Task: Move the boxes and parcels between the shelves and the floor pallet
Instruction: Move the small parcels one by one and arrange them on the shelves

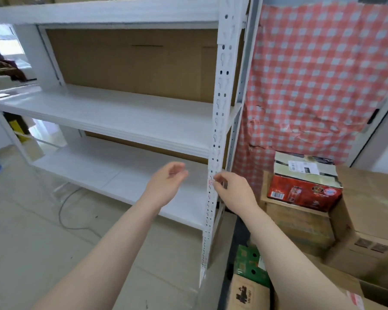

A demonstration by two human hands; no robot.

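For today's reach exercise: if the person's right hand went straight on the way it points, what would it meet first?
Probably the shelf post: the right hand points up-left with its fingertips right at it, though depth hides whether they already touch.

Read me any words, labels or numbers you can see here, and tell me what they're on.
Nothing can be read for certain.
Barcode and round logos on the red box: too blurred.
Print on the white label atop it: too small.
Dark print on the brown box: blurred.
Marks on the red sticker: blurred.
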